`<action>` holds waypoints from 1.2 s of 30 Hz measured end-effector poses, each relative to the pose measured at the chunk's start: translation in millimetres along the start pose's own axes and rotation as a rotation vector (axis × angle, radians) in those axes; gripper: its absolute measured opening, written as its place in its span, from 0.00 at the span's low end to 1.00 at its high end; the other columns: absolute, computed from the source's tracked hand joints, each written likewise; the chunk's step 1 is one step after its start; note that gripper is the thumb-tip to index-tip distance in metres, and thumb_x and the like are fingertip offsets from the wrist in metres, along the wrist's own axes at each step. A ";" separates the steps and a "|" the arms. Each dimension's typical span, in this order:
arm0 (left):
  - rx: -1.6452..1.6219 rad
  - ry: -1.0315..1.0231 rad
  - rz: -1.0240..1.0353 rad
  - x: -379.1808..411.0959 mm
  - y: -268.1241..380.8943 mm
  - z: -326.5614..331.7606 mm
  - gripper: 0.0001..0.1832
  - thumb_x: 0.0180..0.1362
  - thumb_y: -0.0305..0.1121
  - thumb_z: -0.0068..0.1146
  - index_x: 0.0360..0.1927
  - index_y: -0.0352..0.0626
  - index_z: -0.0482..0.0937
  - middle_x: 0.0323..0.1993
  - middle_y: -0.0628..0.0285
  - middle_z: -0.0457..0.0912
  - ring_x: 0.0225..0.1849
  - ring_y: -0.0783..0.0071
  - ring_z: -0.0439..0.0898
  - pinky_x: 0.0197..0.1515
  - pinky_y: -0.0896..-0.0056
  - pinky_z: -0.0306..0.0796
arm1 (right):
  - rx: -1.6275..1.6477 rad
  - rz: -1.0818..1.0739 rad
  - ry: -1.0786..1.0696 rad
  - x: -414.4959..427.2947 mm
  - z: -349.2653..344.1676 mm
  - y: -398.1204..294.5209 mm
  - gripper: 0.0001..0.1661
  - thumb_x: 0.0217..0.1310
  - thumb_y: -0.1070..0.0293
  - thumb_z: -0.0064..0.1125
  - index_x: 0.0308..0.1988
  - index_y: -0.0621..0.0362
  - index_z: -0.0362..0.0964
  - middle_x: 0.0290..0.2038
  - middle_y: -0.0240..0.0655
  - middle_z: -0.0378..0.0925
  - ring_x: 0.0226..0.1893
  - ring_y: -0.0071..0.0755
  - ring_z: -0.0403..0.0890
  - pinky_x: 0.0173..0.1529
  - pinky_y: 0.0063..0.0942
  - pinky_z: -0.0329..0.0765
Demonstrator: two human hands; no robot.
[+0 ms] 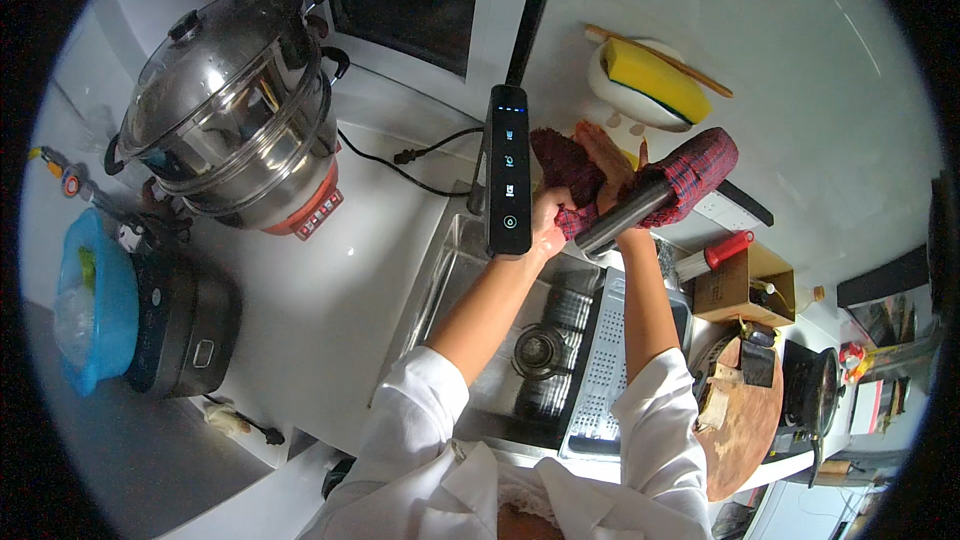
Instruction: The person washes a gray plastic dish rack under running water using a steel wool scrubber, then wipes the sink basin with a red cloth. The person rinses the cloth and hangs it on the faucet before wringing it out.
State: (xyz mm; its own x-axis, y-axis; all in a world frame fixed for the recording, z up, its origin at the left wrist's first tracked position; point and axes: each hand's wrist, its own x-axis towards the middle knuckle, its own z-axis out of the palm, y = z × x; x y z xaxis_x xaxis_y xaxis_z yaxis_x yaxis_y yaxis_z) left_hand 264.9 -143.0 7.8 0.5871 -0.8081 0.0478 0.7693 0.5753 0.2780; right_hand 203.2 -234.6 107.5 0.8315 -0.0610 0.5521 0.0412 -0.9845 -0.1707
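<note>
My left hand (553,221) grips the lower part of a dark red and blue plaid cloth (574,169) with a fuzzy side, just right of the black faucet panel (510,169). My right hand (611,172) is up behind a dark cylindrical tube (626,217), its fingers pointing upward beside the cloth; whether it holds anything is hidden. Plaid fabric (697,172) wraps the upper end of the tube. Both forearms reach over the stainless steel sink (502,345), and a perforated tray (600,367) lies at the sink's right side.
A steel steamer pot (232,105) stands upper left, with a blue basin (112,307) on a black appliance (184,322) below. A yellow sponge (649,82) sits in a wall holder. To the right are a red-handled brush (727,247), a cardboard box (727,289) and a round wooden board (742,420).
</note>
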 end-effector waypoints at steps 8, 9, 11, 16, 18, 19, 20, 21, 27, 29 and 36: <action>0.040 0.028 -0.156 -31.1 15.9 -13.2 0.06 0.38 0.23 0.50 0.22 0.40 0.67 0.29 0.62 0.72 0.34 0.68 0.75 0.43 0.66 0.72 | 0.758 0.381 -0.010 -34.4 18.8 43.3 0.15 0.57 0.70 0.41 0.45 0.55 0.67 0.42 0.37 0.72 0.48 0.34 0.70 0.59 0.37 0.58; 0.051 0.077 -0.155 -44.1 18.0 1.4 0.05 0.38 0.24 0.51 0.20 0.42 0.68 0.26 0.63 0.72 0.32 0.68 0.75 0.42 0.65 0.72 | 0.718 0.444 -0.004 -41.6 18.8 41.8 0.15 0.57 0.71 0.41 0.45 0.56 0.67 0.42 0.37 0.72 0.48 0.35 0.70 0.58 0.36 0.59; 0.067 0.166 -0.160 -69.9 21.3 35.4 0.06 0.39 0.25 0.53 0.14 0.45 0.68 0.22 0.65 0.71 0.29 0.69 0.75 0.39 0.63 0.74 | 0.574 0.479 0.070 -59.4 16.0 35.0 0.15 0.56 0.73 0.42 0.46 0.57 0.67 0.42 0.38 0.72 0.47 0.36 0.71 0.54 0.35 0.63; 0.225 0.252 -0.438 -121.9 36.3 24.2 0.09 0.41 0.23 0.44 0.30 0.38 0.71 0.29 0.59 0.77 0.31 0.67 0.77 0.40 0.65 0.74 | 0.884 0.694 0.108 -88.6 25.5 4.7 0.18 0.55 0.72 0.46 0.48 0.60 0.67 0.46 0.38 0.71 0.46 0.39 0.71 0.51 0.34 0.66; 0.198 0.086 -0.543 -136.0 36.1 -31.1 0.20 0.42 0.24 0.43 0.43 0.34 0.72 0.37 0.55 0.79 0.38 0.65 0.79 0.44 0.66 0.73 | 1.431 0.891 -0.025 -100.3 30.9 -18.5 0.20 0.56 0.64 0.49 0.48 0.58 0.67 0.46 0.35 0.72 0.46 0.36 0.72 0.51 0.35 0.67; 0.221 0.140 -0.580 -142.8 31.5 -31.8 0.20 0.43 0.25 0.43 0.43 0.34 0.72 0.37 0.55 0.79 0.39 0.65 0.79 0.45 0.65 0.73 | 1.531 0.887 -0.053 -108.7 30.6 -35.0 0.22 0.58 0.58 0.49 0.49 0.58 0.67 0.46 0.34 0.73 0.46 0.34 0.73 0.52 0.34 0.67; 0.246 0.195 -0.615 -150.0 27.1 -31.6 0.19 0.44 0.25 0.43 0.43 0.35 0.73 0.38 0.55 0.79 0.39 0.65 0.79 0.46 0.65 0.72 | 1.601 0.992 -0.104 -118.5 33.7 -50.0 0.25 0.58 0.53 0.49 0.49 0.59 0.67 0.46 0.34 0.73 0.46 0.33 0.73 0.53 0.34 0.67; 0.271 0.247 -0.651 -157.0 23.2 -31.2 0.19 0.45 0.26 0.44 0.43 0.35 0.73 0.39 0.55 0.79 0.40 0.65 0.79 0.47 0.64 0.72 | 1.669 1.096 -0.154 -129.0 33.5 -60.8 0.29 0.57 0.48 0.49 0.49 0.59 0.67 0.46 0.34 0.74 0.46 0.31 0.74 0.54 0.33 0.67; 0.328 0.260 -0.683 -190.6 22.5 -27.5 0.22 0.58 0.42 0.46 0.52 0.41 0.69 0.47 0.58 0.76 0.47 0.67 0.75 0.53 0.59 0.67 | 1.794 1.148 -0.423 -175.0 59.1 -59.0 0.13 0.54 0.66 0.58 0.39 0.61 0.73 0.36 0.36 0.78 0.35 0.31 0.79 0.45 0.30 0.75; 0.375 0.259 -0.611 -206.9 25.3 -25.2 0.23 0.58 0.44 0.46 0.53 0.42 0.68 0.49 0.59 0.74 0.50 0.67 0.74 0.54 0.58 0.66 | 1.763 1.141 -0.366 -174.8 57.9 -61.4 0.09 0.58 0.67 0.53 0.37 0.61 0.73 0.34 0.37 0.78 0.33 0.30 0.79 0.41 0.30 0.76; 0.254 0.288 -0.191 -224.8 -2.0 -53.9 0.22 0.58 0.40 0.49 0.55 0.45 0.65 0.52 0.60 0.71 0.52 0.68 0.71 0.55 0.57 0.65 | 1.663 1.119 -0.027 -163.7 49.3 -97.3 0.11 0.62 0.64 0.47 0.41 0.58 0.69 0.33 0.29 0.76 0.31 0.23 0.76 0.40 0.22 0.73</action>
State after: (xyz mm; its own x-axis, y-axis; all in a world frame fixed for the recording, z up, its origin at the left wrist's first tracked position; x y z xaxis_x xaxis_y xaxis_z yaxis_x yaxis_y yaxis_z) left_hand 145.0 44.3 -55.2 0.5139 -0.8081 -0.2878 0.8060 0.3399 0.4846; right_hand 90.4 -120.7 -6.5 0.8547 -0.4067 -0.3227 -0.0407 0.5672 -0.8226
